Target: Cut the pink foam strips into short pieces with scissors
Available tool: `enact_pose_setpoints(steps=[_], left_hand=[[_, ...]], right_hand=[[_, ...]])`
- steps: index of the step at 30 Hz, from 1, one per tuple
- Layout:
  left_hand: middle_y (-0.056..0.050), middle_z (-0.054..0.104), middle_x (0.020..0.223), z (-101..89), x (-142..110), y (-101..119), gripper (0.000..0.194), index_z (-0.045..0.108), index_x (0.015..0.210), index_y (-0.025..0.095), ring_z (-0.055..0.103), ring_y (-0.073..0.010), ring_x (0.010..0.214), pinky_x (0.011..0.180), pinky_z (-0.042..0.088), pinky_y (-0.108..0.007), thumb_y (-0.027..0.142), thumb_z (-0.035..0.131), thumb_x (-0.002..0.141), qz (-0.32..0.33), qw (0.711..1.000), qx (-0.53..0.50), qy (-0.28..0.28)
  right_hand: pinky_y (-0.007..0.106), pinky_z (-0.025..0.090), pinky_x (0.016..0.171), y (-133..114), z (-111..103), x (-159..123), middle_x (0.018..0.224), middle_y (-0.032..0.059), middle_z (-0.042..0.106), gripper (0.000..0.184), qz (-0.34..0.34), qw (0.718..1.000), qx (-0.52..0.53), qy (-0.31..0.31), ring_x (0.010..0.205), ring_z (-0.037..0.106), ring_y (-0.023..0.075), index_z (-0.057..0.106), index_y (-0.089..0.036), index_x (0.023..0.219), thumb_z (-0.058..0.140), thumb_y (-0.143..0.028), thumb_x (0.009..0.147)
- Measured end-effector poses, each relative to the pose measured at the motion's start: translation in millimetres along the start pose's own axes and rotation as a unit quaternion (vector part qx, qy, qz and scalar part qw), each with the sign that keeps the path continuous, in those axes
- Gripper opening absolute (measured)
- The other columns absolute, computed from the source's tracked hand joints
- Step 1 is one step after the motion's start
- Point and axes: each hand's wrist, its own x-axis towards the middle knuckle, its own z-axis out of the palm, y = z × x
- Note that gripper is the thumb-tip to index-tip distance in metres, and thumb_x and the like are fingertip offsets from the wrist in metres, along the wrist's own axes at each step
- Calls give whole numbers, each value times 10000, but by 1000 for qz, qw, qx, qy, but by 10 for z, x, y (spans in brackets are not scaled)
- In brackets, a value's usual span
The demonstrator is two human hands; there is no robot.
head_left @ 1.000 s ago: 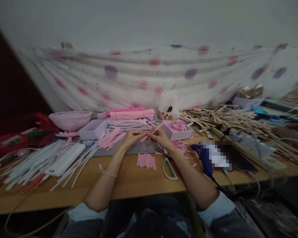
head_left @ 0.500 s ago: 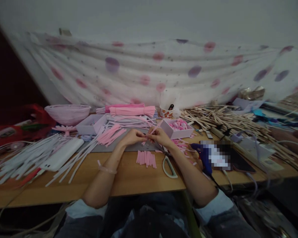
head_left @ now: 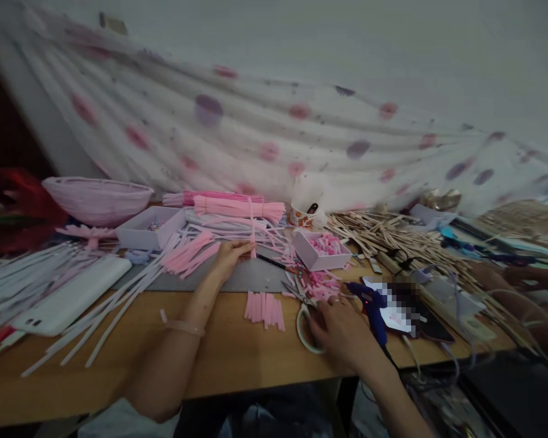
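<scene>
My left hand (head_left: pixel 231 258) is closed above the grey mat (head_left: pixel 196 280), pinching a pink pipe cleaner (head_left: pixel 252 225) that stands upright from the fingertips. My right hand (head_left: pixel 342 328) lies low over the table, fingers apart, at the handles of the scissors (head_left: pixel 305 340). It covers one handle, and whether the fingers grip it is hidden. The scissor blades are parted and point away from me. A row of short pink pipe cleaner pieces (head_left: pixel 265 310) lies left of the scissors. A dark, thin rod (head_left: pixel 271 261) rests on the mat.
A white box of pink pieces (head_left: pixel 322 258), a blue glue gun (head_left: pixel 372 310) and a pixelated phone are at right. Wooden sticks (head_left: pixel 393 237) are piled behind. Pipe cleaner bundles (head_left: pixel 237 208), a box of beads (head_left: pixel 148 234) and a woven bowl (head_left: pixel 98 201) stand at left.
My right hand has left the left hand and moved right and toward me, down to the scissors. My left hand keeps the pipe cleaner, now upright. The view has shifted slightly.
</scene>
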Motion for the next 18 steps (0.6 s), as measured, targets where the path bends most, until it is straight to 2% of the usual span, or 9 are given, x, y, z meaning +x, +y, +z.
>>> enact_pose_setpoints(steps=[3, 6, 9, 11, 12, 13, 14, 16, 18], left_hand=[[-40, 685, 697, 18, -23, 4, 357, 718, 695, 146, 584, -116, 625, 657, 453, -259, 368, 825, 436, -11, 1000, 1, -9], [-40, 684, 696, 14, -58, 26, 350, 717, 695, 147, 588, -119, 627, 653, 453, -259, 356, 823, 436, -13, 1000, 6, -18], [-37, 685, 705, 6, -88, 57, 323, 705, 670, 148, 593, -123, 644, 674, 459, -265, 341, 817, 437, -6, 1000, -7, -14], [-38, 688, 717, 7, -100, 73, 308, 696, 654, 149, 593, -122, 650, 687, 461, -271, 333, 814, 436, -2, 1000, -14, -12], [-40, 691, 725, 8, -104, 77, 305, 692, 648, 149, 594, -124, 656, 693, 462, -274, 331, 813, 435, 0, 1000, -16, -12], [-43, 692, 732, 9, -106, 78, 303, 689, 644, 149, 596, -126, 662, 699, 463, -276, 330, 813, 435, 0, 1000, -18, -13], [-45, 693, 734, 8, -105, 76, 303, 686, 641, 149, 599, -129, 667, 702, 464, -278, 331, 813, 434, 1, 1000, -20, -14], [-48, 692, 732, 3, -98, 66, 302, 681, 637, 148, 602, -133, 675, 701, 466, -278, 331, 812, 435, 4, 1000, -26, -12], [-47, 690, 723, -7, -84, 52, 304, 679, 641, 147, 600, -131, 665, 692, 467, -275, 331, 811, 438, 5, 1000, -26, -10]], right_hand=[[366, 351, 746, -37, 41, 31, 843, 140, 629, 292, -17, 999, -1, -33, 870, 544, 285, 643, -145, 800, 482, -385, 839], [368, 348, 762, -35, 24, 72, 848, 130, 614, 267, -20, 1000, 21, -12, 882, 521, 270, 629, -150, 721, 468, -325, 841], [377, 359, 783, 52, -53, 29, 826, 113, 591, 276, -26, 993, 115, 27, 858, 506, 246, 604, -160, 668, 446, -309, 839], [384, 373, 802, 143, -136, -35, 822, 98, 587, 258, -29, 971, 232, 46, 851, 506, 235, 597, -170, 664, 459, -317, 825], [383, 382, 812, 187, -182, -69, 826, 88, 592, 236, -30, 949, 310, 46, 856, 512, 232, 601, -176, 677, 482, -329, 812], [379, 390, 824, 225, -227, -100, 840, 80, 602, 208, -28, 916, 399, 43, 875, 522, 230, 613, -183, 710, 512, -343, 799], [376, 399, 835, 253, -268, -125, 865, 72, 616, 185, -18, 869, 493, 37, 899, 534, 229, 627, -193, 762, 544, -357, 786], [379, 418, 840, 271, -328, -148, 927, 63, 644, 200, 14, 745, 667, 15, 943, 559, 232, 640, -225, 886, 593, -382, 771], [401, 440, 830, 245, -348, -131, 977, 62, 660, 239, 39, 617, 786, -22, 963, 582, 239, 635, -253, 955, 623, -389, 759]])
